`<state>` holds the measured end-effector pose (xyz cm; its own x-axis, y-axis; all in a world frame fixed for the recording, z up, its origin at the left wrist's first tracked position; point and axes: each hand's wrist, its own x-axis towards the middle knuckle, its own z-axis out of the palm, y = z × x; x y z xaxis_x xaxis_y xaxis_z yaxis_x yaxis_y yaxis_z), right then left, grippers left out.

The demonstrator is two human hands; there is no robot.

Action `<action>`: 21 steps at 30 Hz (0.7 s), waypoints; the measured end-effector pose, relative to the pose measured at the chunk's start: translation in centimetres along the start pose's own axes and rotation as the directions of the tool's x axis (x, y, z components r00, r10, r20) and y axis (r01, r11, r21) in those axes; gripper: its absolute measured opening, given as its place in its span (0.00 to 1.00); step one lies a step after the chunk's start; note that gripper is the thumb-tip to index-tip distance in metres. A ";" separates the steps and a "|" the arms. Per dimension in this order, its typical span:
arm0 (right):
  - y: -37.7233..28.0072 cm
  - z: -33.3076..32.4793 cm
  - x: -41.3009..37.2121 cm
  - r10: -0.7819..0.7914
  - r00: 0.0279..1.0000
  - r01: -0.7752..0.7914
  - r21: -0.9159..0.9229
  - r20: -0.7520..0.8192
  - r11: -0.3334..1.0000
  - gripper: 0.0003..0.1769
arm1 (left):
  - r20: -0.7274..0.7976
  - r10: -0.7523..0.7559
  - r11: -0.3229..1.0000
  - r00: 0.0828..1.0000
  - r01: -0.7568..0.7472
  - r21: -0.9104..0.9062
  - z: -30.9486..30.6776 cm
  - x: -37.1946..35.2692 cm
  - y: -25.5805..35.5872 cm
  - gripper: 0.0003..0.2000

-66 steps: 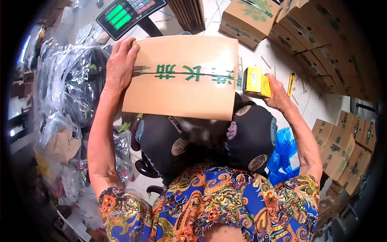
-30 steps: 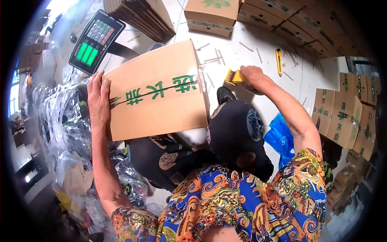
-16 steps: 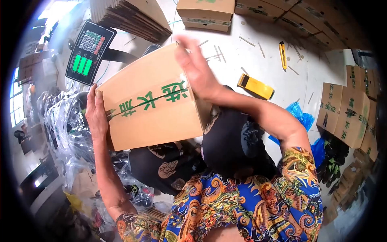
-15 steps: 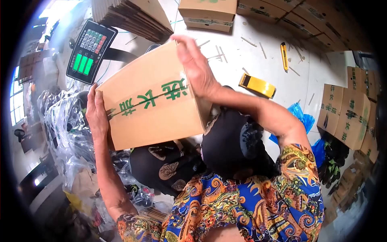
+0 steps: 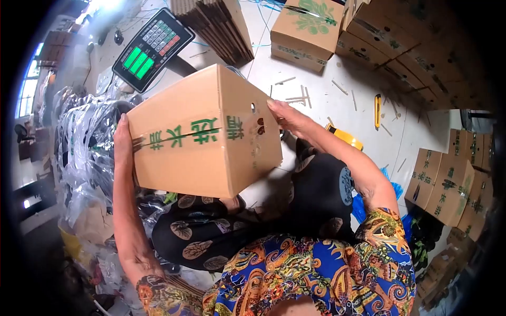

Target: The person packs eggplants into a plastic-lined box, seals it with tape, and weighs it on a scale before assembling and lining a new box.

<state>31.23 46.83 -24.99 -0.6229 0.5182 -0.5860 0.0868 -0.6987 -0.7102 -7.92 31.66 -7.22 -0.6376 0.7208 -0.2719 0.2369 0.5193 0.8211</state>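
A closed cardboard box (image 5: 179,163) with green printed characters and clear tape along its seam is held between my two hands, above my knees. My left hand (image 5: 123,145) presses against the box's left end. At the far right edge of the box, my right hand (image 5: 287,117) has its fingers on the side with the punched holes; part of its fingers is hidden by the box. Just beyond the box stands a scale display (image 5: 146,50) with green lit panels.
Folded cardboard (image 5: 219,26) stands behind the box. A printed carton (image 5: 303,37) and stacked cartons (image 5: 395,42) are at the back right. A yellow cutter (image 5: 377,111) and a yellow tape dispenser (image 5: 345,138) lie on the floor. Clear plastic bags (image 5: 84,152) fill the left.
The box has turned, so its right end with holes now shows. My right hand has moved from the top edge to that end's far side. The view has shifted left.
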 end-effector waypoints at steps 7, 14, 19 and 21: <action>-12.4 -0.6 -6.4 -0.354 0.913 0.304 0.242 0.201 0.921 0.25 | 0.008 -0.017 0.939 1.000 0.018 -0.344 0.6 -2.0 -2.4 0.27; -17.3 12.6 -17.9 -0.533 0.715 0.698 -0.503 0.452 0.510 0.15 | 0.121 0.055 0.980 0.991 -0.031 -0.195 0.1 -3.1 -1.7 0.27; -7.3 19.1 -16.7 -0.433 0.598 0.682 -0.712 0.674 -0.166 0.10 | 0.344 0.067 0.926 0.937 0.070 -0.371 2.4 -7.2 2.2 0.39; -5.5 19.6 -16.4 -0.190 0.684 0.684 -0.709 0.705 -0.170 0.09 | 0.356 0.030 0.967 0.934 0.063 -0.248 4.0 -7.9 2.5 0.38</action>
<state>25.69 32.51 -3.82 -0.9902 0.1395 0.0094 0.1107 0.8234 -0.5566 0.62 29.12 -5.08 -0.3275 0.8523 -0.4078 0.0065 0.4336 0.9011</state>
